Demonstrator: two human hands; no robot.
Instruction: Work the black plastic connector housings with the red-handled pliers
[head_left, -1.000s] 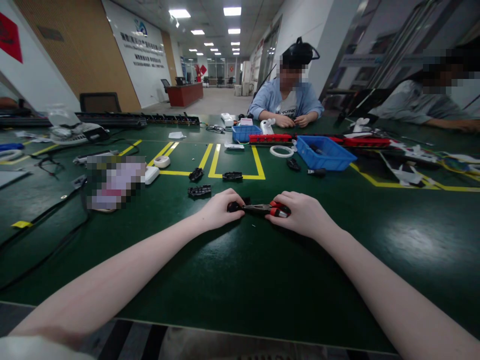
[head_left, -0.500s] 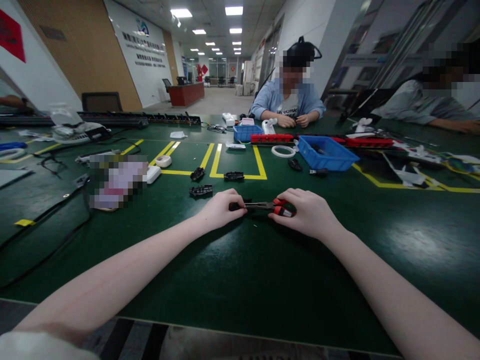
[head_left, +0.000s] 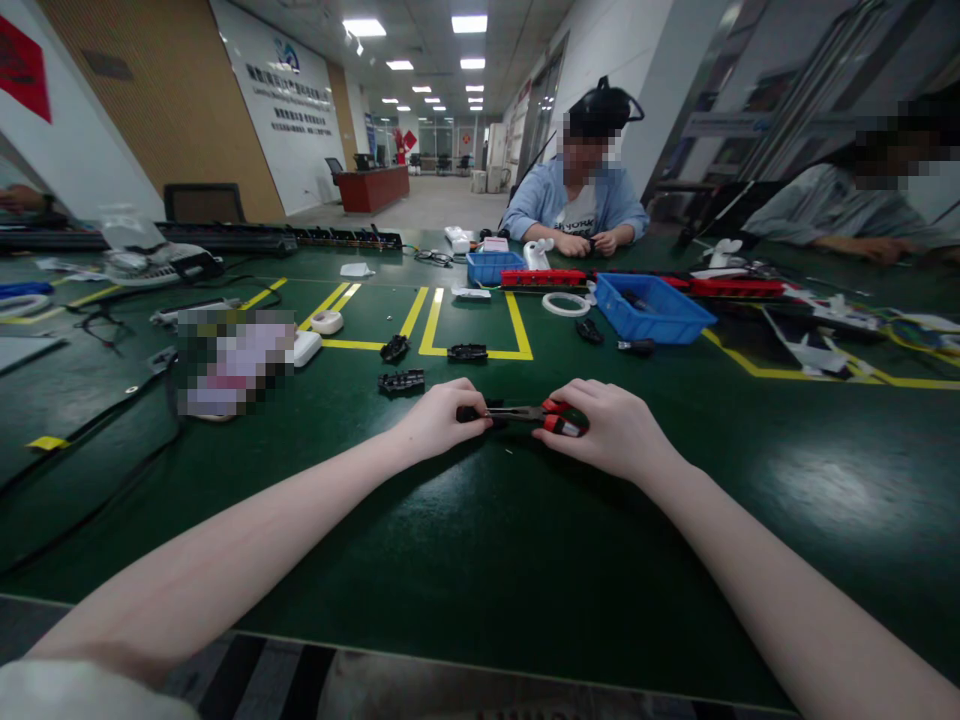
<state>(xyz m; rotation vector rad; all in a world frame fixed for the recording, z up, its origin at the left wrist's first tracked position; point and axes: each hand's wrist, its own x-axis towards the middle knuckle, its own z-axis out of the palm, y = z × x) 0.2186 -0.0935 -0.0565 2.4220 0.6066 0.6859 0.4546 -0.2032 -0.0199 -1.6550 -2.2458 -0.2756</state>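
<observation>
My left hand pinches a small black part above the green table. Red-handled pliers are in my right hand, and their jaws point left and meet the black part at my left fingertips. Just beyond my left hand lie a ridged black piece, another black piece and a third by the yellow tape. My fingers hide much of the held part.
A blue bin stands at the back right, near a white ring and a red strip. To the left are a phone, a white case and black cables. Across the table sits a person.
The pliers and my right hand have shifted very slightly left. My left hand keeps its pinch on the black part.
</observation>
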